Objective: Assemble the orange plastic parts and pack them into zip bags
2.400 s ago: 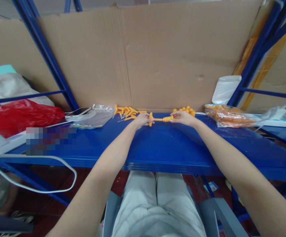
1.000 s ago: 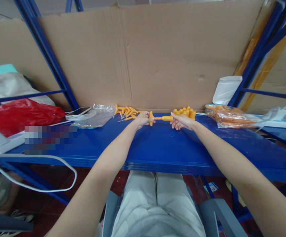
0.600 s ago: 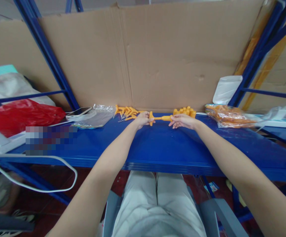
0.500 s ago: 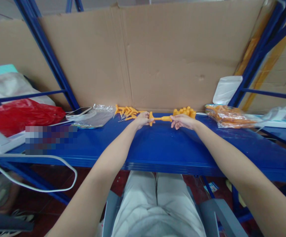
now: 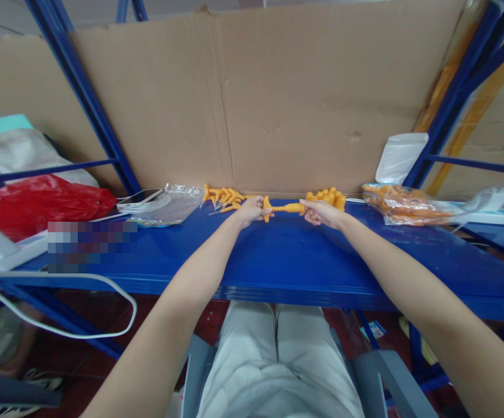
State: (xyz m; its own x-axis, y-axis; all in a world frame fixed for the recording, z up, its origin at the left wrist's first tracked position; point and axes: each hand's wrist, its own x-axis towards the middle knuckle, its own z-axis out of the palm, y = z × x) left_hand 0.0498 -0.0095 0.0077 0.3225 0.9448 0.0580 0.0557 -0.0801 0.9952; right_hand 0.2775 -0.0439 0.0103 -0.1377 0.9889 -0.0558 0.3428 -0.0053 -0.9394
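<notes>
Both hands are closed on one yellow corkscrew (image 5: 280,208), held level over the blue shelf. My left hand (image 5: 251,211) grips its crosswise handle at the left. At the right, the fingers of my right hand (image 5: 320,213) pinch the end of its yellow sleeve (image 5: 294,207). A ribbed yellow section shows between handle and sleeve. Behind my left hand lie several yellow corkscrew handles (image 5: 223,196) with bare metal spirals. Just behind my right hand sits a cluster of yellow sleeve pieces (image 5: 333,196), partly hidden by it.
A clear bag of orange-yellow parts (image 5: 402,204) lies on the right of the blue shelf (image 5: 278,261). To the left are a flat clear bag (image 5: 171,206), a phone (image 5: 145,197) and a red plastic bag (image 5: 45,203). Cardboard (image 5: 278,104) stands behind; a white cable (image 5: 132,313) loops over the front edge.
The fingers of my right hand have curled in more tightly around the sleeve's end. My left hand and the corkscrew have hardly moved.
</notes>
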